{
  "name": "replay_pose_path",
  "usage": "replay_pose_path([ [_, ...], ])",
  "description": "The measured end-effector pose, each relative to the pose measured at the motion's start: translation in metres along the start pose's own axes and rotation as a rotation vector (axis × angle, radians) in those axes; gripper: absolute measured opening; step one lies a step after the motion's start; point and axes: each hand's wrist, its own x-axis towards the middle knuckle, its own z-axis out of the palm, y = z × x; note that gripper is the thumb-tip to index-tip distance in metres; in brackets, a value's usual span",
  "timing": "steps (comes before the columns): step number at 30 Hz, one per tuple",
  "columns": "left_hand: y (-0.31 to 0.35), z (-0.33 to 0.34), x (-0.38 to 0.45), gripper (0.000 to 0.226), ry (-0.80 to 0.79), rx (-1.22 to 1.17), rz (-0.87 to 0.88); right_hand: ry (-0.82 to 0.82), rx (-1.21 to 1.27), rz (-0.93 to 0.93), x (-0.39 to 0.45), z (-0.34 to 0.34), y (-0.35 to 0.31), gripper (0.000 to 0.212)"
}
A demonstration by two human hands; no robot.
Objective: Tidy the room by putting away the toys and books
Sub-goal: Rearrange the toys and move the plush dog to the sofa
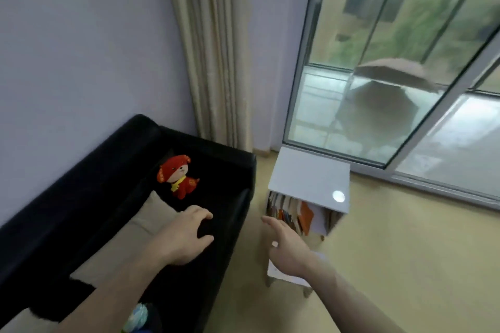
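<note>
Nearest your lens, at the bottom edge left of centre, sits a blurred blue-green-and-white object (136,317) on the sofa seat; too soft to identify.

Left to right from there:

- Black sofa (89,184) fills the lower left of the frame, its back against the lilac wall (81,48). A beige cushion (127,240) lies along the seat.
- Red plush toy (177,174) sits upright in the far corner of the sofa seat, yellow bib at its neck, just left of the frame's centre.
- Your left hand (184,238) hovers over the seat, near the toy but apart from it. Fingers loosely curved, thumb spread wide from them, nothing in its grasp.
- Beige curtain (213,48) hangs in the upper centre, down behind the sofa arm.
- Your right hand (286,249) reaches out at lower centre, over the floor between sofa and table. Fingers extended and relaxed, holding nothing (a white sheet or board (281,276) shows below the wrist, edge only; contact cannot be told).
- White side table (311,173) stands right of the sofa arm on the tan floor (405,251). Books (289,213) stand packed upright in its open shelf, an orange one (307,217) tilted among them.
- Sliding glass door (405,76) takes the upper right; a brown umbrella (392,73) shows beyond the glass.
</note>
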Motion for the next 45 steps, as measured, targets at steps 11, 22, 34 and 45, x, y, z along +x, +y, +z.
replay_pose_path([
  [11, 0.394, 0.113, 0.017, 0.066, -0.093, 0.193, 0.568, 0.409, 0.045, 0.257, -0.247, -0.178, 0.284, 0.077],
  [22, 0.686, 0.200, 0.001, 0.065, -0.177, 0.449, 0.950, 0.697, 0.166, 0.464, -0.427, -0.296, 0.458, 0.081],
  [34, 0.988, 0.300, 0.078, 0.064, -0.205, 0.431, 1.264, 0.922, 0.183, 0.689, -0.519, -0.444, 0.644, 0.077],
  [45, 1.249, 0.416, 0.075, 0.065, -0.326, 0.484, 1.499, 1.116, 0.279, 0.919, -0.640, -0.525, 0.808, 0.076],
])
